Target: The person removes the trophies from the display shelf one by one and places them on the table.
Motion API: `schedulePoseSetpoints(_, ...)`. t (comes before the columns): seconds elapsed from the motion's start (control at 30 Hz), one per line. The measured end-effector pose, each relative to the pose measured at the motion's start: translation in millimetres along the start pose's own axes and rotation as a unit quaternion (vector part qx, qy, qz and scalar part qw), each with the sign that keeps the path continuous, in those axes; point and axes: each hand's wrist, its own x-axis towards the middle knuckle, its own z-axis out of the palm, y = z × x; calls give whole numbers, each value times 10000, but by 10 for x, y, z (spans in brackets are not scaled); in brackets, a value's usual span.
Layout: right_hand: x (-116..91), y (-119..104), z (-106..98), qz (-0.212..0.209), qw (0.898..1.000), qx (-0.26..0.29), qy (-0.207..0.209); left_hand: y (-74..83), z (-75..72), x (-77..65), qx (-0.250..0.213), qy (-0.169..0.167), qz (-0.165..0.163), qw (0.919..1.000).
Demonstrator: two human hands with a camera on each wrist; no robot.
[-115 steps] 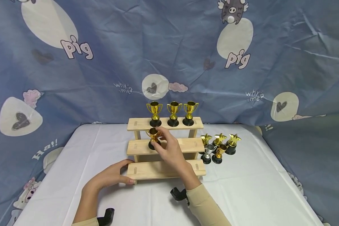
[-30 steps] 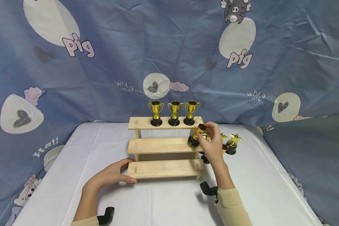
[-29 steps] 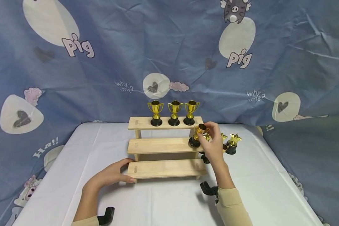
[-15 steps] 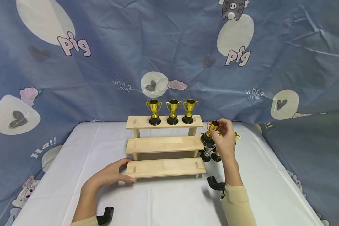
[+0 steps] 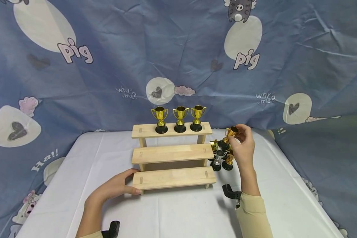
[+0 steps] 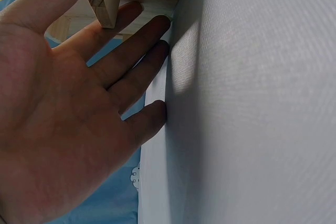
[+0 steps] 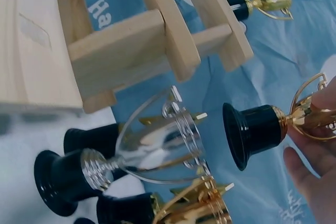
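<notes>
My right hand point(image 5: 245, 145) pinches a bronze-coloured cup trophy point(image 5: 232, 131) by its cup, between thumb and fingers. It is off the stand, tilted, above the small trophies right of it; its black base point(image 7: 257, 129) points towards the stand in the right wrist view. At the left end of the bottom shelf of the three-tier wooden stand point(image 5: 172, 153), my left hand point(image 5: 114, 186) holds the board, thumb in front and fingers behind. The other left fingers extend down by the tablecloth in the left wrist view.
Three gold cup trophies point(image 5: 180, 114) stand on the top shelf. Right of the stand are a silver cup trophy point(image 5: 218, 157), another bronze-coloured cup trophy point(image 5: 229, 158) and star trophies point(image 5: 213, 145), partly hidden. Blue printed cloth point(image 5: 107, 79) hangs behind the white-covered table point(image 5: 181, 215).
The bronze-coloured trophy was on the middle shelf's left part, then at its right end; my right hand has carried it rightwards off the stand. My left hand stays at the bottom shelf.
</notes>
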Motion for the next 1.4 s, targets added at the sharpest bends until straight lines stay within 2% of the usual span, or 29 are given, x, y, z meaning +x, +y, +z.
schedulePoseSetpoints(0.07,-11,-84,-34,41,9999,-130,69,1,5,2,-15,20,-20,10000)
schedulePoseSetpoints(0.17,11,-59,-74,51,9995,-243,206,6,10,3,-45,39,-38,10000)
schedulePoseSetpoints(0.3,66,119,-118,-49,9988,-384,283,9,6,2,-59,20,-29,10000)
schedulePoseSetpoints(0.67,113,197,-275,60,9951,-751,639,14,2,4,-5,25,-52,10000)
schedulePoseSetpoints(0.9,123,249,-296,1,9931,-979,640,-3,-3,0,-11,39,18,10000)
schedulePoseSetpoints(1.4,139,305,-380,415,9859,-1338,920,5,-2,-20,-61,16,25,10000)
